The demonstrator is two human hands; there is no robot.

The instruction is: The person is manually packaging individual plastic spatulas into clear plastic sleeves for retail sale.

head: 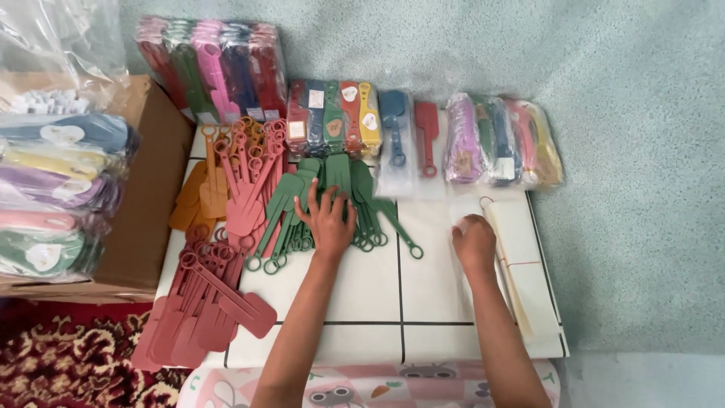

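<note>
The left hand (pixel 330 221) lies fingers spread wide on a fanned pile of green flat plastic paddle-shaped tags with ring ends (pixel 332 198), too many and too overlapped to count, on the white tiled low table (pixel 377 302). The right hand (pixel 473 240) rests curled, fingers narrow, on a stack of clear plastic sleeves (pixel 507 261); what it grips I cannot tell. Three more loose piles lie left: orange (pixel 202 193), pink (pixel 249 181), dark red (pixel 208 310)
</note>
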